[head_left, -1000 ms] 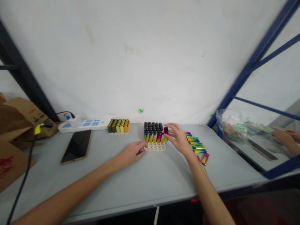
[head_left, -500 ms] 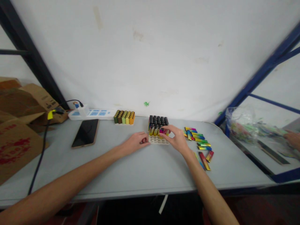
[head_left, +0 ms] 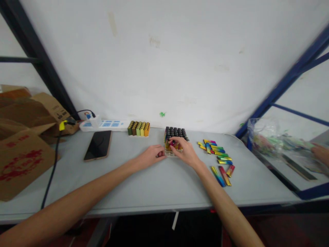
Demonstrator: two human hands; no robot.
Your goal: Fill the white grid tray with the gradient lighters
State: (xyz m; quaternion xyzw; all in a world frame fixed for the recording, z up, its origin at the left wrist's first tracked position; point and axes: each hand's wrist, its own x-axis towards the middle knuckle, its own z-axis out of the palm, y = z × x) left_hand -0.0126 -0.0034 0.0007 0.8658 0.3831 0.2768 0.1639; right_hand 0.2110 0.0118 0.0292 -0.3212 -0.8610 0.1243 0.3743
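A pale tray with round holes (head_left: pixel 168 154) stands near the wall, its back rows filled with upright shiny tubes with black tops (head_left: pixel 176 131). My left hand (head_left: pixel 154 152) has its fingers curled at the tray's left front corner, thumb and fingers closed against the edge. Over the front rows, my right hand (head_left: pixel 185 151) pinches a small magenta tube with a dark end (head_left: pixel 172 143). That hand covers much of the tray's front right. Several loose metallic rainbow-coloured tubes (head_left: pixel 218 149) lie scattered to the right of it.
A second block of upright green, brown, yellow and orange tubes (head_left: pixel 138 129) stands left of the tray. Further left are a phone (head_left: pixel 98 145), a power strip (head_left: pixel 114 125) and cardboard boxes (head_left: pixel 28 154). Beyond the blue frame (head_left: pixel 277 85), another person's hand (head_left: pixel 320 153) is near plastic bags.
My right hand, with the magenta tube in its pinch, has shifted left across the tray's front rows. My left hand stays at the corner. The whole view has moved slightly.
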